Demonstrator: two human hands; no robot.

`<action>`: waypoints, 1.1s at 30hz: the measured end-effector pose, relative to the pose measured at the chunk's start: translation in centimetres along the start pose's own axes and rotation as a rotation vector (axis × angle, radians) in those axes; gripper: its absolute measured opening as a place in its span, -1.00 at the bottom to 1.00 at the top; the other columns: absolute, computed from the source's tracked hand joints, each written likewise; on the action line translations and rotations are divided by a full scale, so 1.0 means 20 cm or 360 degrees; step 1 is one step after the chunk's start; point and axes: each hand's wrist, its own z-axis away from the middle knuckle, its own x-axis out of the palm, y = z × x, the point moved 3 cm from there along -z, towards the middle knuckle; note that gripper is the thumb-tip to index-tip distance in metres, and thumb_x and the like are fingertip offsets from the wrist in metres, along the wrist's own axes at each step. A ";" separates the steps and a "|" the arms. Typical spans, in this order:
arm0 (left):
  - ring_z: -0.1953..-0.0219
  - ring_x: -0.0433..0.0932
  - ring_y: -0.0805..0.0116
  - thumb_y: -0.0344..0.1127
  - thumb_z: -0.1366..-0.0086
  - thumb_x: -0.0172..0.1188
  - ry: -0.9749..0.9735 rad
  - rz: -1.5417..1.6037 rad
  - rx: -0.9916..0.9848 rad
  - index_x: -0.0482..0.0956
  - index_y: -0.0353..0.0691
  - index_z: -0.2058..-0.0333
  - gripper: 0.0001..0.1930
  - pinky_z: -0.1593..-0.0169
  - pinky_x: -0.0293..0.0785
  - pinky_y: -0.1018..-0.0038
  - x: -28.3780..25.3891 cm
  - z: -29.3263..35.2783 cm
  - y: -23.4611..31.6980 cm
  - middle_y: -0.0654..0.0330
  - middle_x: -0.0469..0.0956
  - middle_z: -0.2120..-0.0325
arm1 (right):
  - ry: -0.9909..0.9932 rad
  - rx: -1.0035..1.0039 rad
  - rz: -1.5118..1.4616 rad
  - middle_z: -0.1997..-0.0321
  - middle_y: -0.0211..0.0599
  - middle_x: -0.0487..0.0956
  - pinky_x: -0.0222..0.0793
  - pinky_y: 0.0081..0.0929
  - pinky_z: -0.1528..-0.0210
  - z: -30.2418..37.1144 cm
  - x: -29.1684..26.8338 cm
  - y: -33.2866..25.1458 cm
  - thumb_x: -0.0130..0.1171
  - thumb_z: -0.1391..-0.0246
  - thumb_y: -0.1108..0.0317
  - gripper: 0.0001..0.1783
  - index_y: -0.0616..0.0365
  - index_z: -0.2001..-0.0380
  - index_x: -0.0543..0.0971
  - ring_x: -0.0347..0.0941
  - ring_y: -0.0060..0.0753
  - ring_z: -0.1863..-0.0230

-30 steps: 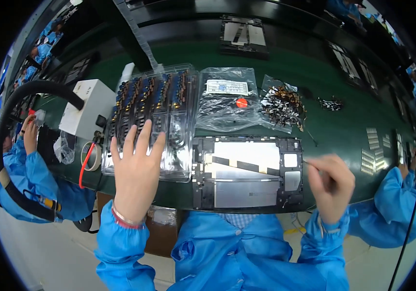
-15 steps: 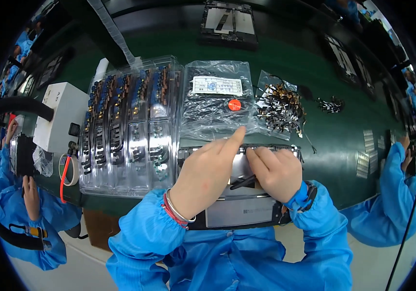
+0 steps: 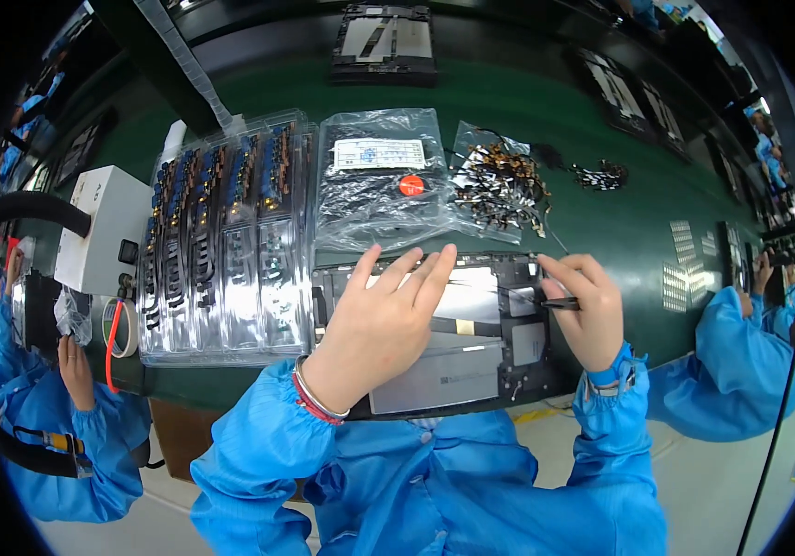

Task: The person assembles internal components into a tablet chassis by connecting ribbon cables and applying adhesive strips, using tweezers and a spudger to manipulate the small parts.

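Observation:
In front of me an opened tablet [image 3: 529, 341] lies on the bench. Its grey battery panel, silver plate and black frame parts show. My left hand [image 3: 386, 320] is flat over its left half, fingers spread, and covers that side. At the tablet's upper right corner my right hand [image 3: 590, 310] pinches, thumb and fingers together. A slim black tweezers-like tool [image 3: 560, 303] sticks out of it to the left; most of it is hidden. The fingertips are beside a small bright spot on the frame; whether they also hold a small part, I cannot tell.
Left of the tablet stand clear plastic trays [image 3: 221, 345] of flex cables. Behind it lie a clear bag [image 3: 379, 211] and a heap of small cables [image 3: 499, 185]. A white box [image 3: 106, 232] and a tape roll [image 3: 124, 329] are farther left. Co-workers sit on both sides.
My right hand has moved from the tablet's middle to its upper right corner, carrying the black tool. My left hand has spread its fingers and shifted slightly left. The view has shifted a little.

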 end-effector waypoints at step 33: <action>-0.02 0.34 0.33 -0.39 0.16 0.09 -0.0529 -0.0432 0.0837 0.62 -0.29 0.46 -0.76 -0.16 0.19 0.26 -0.05 -0.16 0.09 0.22 0.44 0.15 | 0.0091 0.0336 -0.0477 0.44 -0.13 0.52 0.41 -0.45 0.35 -0.01 0.06 0.08 0.20 0.17 0.59 -0.75 0.21 0.31 0.55 0.48 -0.10 0.41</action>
